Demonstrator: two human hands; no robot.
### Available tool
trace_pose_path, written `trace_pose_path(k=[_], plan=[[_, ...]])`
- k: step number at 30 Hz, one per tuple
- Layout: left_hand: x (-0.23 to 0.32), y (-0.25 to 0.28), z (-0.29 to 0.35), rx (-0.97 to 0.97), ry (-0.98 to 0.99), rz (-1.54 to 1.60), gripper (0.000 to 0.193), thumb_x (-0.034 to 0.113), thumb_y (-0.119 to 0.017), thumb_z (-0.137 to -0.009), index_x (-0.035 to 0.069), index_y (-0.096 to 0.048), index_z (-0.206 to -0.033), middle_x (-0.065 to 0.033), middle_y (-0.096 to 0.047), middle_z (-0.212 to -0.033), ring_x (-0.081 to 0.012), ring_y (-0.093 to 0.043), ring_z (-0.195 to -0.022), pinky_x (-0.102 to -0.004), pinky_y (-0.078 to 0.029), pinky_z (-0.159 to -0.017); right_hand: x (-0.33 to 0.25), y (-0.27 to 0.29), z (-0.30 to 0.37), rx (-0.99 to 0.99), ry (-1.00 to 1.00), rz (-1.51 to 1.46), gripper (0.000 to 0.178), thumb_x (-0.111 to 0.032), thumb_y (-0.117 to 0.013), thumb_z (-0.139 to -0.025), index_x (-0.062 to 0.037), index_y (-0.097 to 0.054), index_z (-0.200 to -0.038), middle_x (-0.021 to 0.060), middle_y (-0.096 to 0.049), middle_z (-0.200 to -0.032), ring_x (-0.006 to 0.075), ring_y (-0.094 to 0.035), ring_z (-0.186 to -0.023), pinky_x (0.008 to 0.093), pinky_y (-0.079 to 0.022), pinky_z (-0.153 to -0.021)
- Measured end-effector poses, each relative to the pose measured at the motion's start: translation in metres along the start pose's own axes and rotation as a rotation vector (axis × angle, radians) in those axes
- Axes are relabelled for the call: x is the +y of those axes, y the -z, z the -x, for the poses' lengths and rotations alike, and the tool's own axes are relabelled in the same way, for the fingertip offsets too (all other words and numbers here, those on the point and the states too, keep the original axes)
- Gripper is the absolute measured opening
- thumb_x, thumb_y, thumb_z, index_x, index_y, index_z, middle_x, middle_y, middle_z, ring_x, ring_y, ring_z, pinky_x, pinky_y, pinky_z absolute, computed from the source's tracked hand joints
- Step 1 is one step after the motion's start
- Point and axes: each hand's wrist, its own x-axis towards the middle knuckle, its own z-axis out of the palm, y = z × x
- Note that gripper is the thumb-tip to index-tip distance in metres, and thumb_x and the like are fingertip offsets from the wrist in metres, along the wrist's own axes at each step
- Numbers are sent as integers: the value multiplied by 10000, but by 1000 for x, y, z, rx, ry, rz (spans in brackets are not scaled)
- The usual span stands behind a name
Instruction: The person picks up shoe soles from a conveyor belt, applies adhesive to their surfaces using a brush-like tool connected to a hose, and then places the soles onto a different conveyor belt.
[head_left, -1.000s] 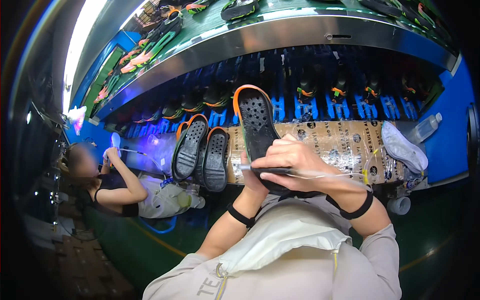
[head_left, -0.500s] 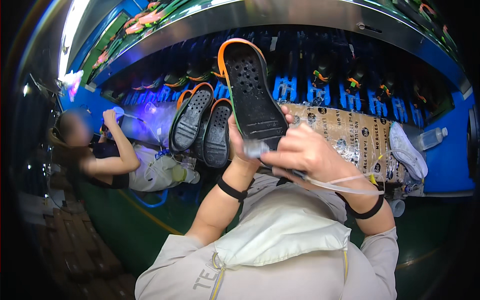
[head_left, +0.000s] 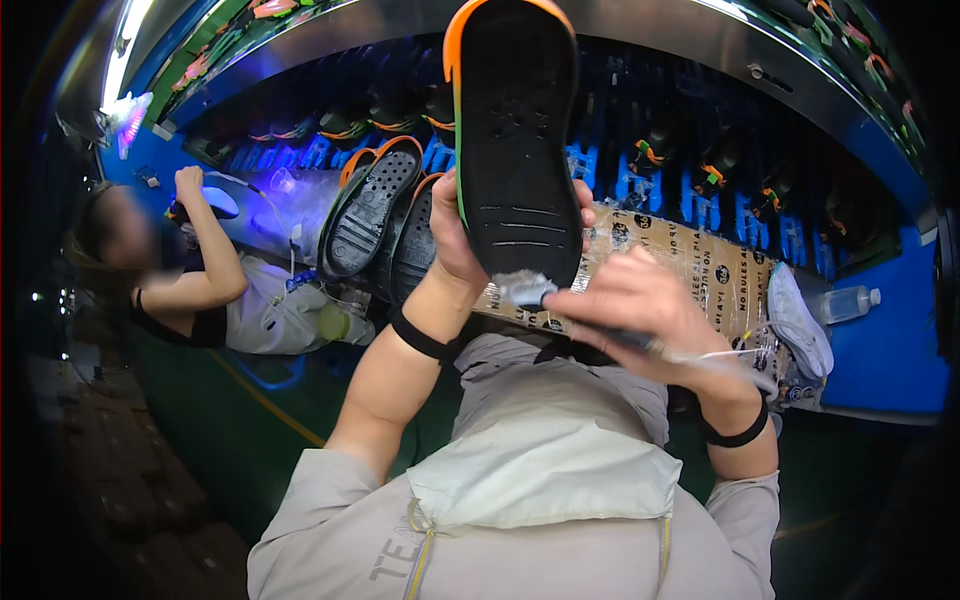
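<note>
A black shoe sole (head_left: 515, 150) with an orange rim at its far end and green along its left side is upright in front of me. My left hand (head_left: 455, 240) grips it from behind near the lower end, with fingertips showing at its right edge. A brush (head_left: 525, 287) with pale, wet-looking bristles touches the lower end of the sole's inner face. My right hand (head_left: 635, 310) is closed round the brush's dark handle, from which a clear tube runs back past the wrist. Wet streaks shine on the sole's grooves.
More black soles with orange rims (head_left: 372, 215) lean at the left. Tape-covered cardboard (head_left: 705, 265) lines the bench, with a white shoe upper (head_left: 797, 320) and a clear bottle (head_left: 848, 304) at its right. Shoes on blue holders (head_left: 690, 205) fill the rack behind. A co-worker (head_left: 190, 290) sits at left.
The sole has moved up and looks larger, its far end now at the top edge of the view. The brush has gone from the sole's lower left edge onto its lower end.
</note>
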Motion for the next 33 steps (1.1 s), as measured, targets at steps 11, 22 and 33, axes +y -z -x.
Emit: trace_pose_path(k=[11, 22, 33], plan=[[26, -11, -24, -44, 199, -427, 822, 543, -423, -1055, -121, -484, -1537, -347, -694, -1310, -427, -741, -1138, -494, -605, -1029, -8, 15, -1, -186, 55, -69, 361, -97, -886, -819, -75, -814, -1172, 47, -654, -792, 241, -623, -745, 394, -449, -770], [26, -4, -40, 46, 300, -626, 387, 317, -624, -1075, 7, -737, -1276, -93, -782, -1171, -135, -745, -1010, -291, -590, -915, 1, 18, 8, -129, -1, -24, 365, -107, -896, -803, -110, -812, -1158, 41, -624, -805, 230, -604, -787, 388, -426, -750], [-17, 44, 16, 191, 406, -222, 651, 384, -483, -1079, -39, -488, -1575, -268, -650, -1465, -352, -695, -1285, -481, -552, -1123, 37, 28, 30, 263, -397, -227, 288, 7, -805, -896, -18, -812, -1183, 102, -755, -927, 161, -670, -814, 282, -508, -721]])
